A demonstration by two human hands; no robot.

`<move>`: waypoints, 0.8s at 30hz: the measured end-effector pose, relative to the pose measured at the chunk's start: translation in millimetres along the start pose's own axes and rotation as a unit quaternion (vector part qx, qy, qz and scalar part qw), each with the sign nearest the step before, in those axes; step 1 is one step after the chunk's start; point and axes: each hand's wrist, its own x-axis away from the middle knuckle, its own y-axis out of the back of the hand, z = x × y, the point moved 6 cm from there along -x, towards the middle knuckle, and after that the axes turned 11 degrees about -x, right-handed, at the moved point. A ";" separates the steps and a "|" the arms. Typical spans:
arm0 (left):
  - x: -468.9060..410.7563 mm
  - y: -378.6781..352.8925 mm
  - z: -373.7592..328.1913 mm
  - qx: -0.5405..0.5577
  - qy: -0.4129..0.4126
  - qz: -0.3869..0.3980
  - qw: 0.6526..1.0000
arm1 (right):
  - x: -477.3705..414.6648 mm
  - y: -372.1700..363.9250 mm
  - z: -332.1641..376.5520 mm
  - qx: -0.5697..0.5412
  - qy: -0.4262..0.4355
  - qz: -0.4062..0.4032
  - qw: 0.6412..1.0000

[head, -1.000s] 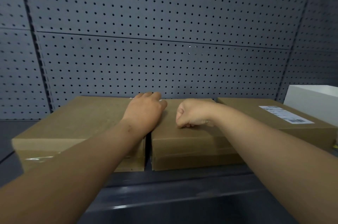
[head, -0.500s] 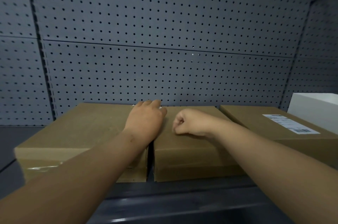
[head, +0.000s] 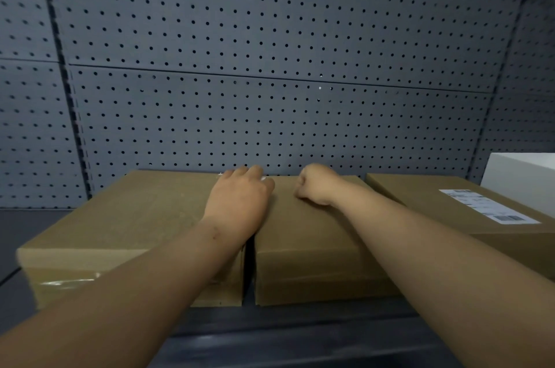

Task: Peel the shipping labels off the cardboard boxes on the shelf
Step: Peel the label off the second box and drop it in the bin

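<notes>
My left hand (head: 240,199) lies flat, palm down, fingers straight and close together, on the top of the cardboard box (head: 120,217) just left of the middle box (head: 315,247). It sits at that box's far corner nearest the middle box, with the thumb side reaching over the narrow gap between the two. A sliver of white (head: 263,178) shows at my fingertips, too small for me to tell what it is. My right hand (head: 315,184) is curled into a fist with its knuckles turned down, resting on the far part of the middle box's top. I see nothing in it, and whatever may lie under the fingers is hidden. The two hands are near each other but not touching.

The one shipping label (head: 486,207) I can see plainly is white with dark print and a barcode. It is stuck flat on the top of the third cardboard box (head: 420,202), just right of the middle box, well apart from both hands and beyond my right forearm. A white box (head: 522,175) stands further right of the middle box, past the labelled one. A strip of clear tape (head: 69,280) shines on the front face of the box left of the middle box. All three cardboard boxes sit on a dark shelf (head: 300,337), and a grey pegboard (head: 270,67) rises behind the middle box
</notes>
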 end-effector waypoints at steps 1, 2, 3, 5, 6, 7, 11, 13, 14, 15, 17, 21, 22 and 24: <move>-0.1 0.2 -0.3 0.001 -0.002 -0.001 1.000 | 0.1 -5.8 6.9 0.001 0.015 0.016 1.000; -0.7 0.5 -0.4 0.001 -0.002 -0.001 1.000 | 0.1 -9.8 12.3 -0.002 0.024 0.027 0.999; -1.0 0.5 -0.1 0.003 -0.001 -0.002 1.000 | -4.7 -11.3 13.9 -0.005 0.027 0.026 0.999; -1.5 0.1 0.2 0.003 0.000 -0.004 1.000 | -10.9 -6.5 10.9 0.025 0.001 -0.005 1.000; -1.4 -0.2 0.4 0.002 0.001 -0.005 1.000 | -14.0 -5.9 9.2 0.032 -0.008 -0.014 0.999; -1.2 -1.2 0.4 0.004 0.001 -0.003 1.000 | -15.2 -7.9 10.1 0.027 0.000 -0.010 1.000; -0.1 1.5 1.0 0.015 0.003 -0.007 1.000 | -12.4 -11.3 11.9 0.022 0.025 0.002 0.999; 0.0 2.5 1.5 0.015 0.005 -0.007 1.000 | -11.7 -2.4 1.9 0.029 -0.009 -0.026 0.999; -0.2 2.1 2.0 0.016 0.008 -0.006 1.000 | -6.8 0.2 0.0 0.030 -0.017 -0.029 0.999; -0.7 1.5 2.6 0.016 0.011 -0.005 1.000 | 0.4 0.3 1.8 0.035 -0.009 -0.019 0.999; -1.2 0.7 3.3 0.019 0.015 -0.004 1.000 | 24.9 -5.0 11.7 0.027 0.032 0.022 0.999; -1.3 1.6 1.9 0.018 0.006 -0.012 1.000 | 85.9 -10.7 27.9 0.005 0.115 0.147 0.982; -1.2 2.3 1.5 0.015 0.004 -0.015 1.000 | 88.1 -6.5 23.0 0.016 0.109 0.151 0.982; -1.4 2.3 1.2 0.011 0.002 -0.013 1.000 | 76.3 10.7 1.8 0.025 0.058 0.095 0.993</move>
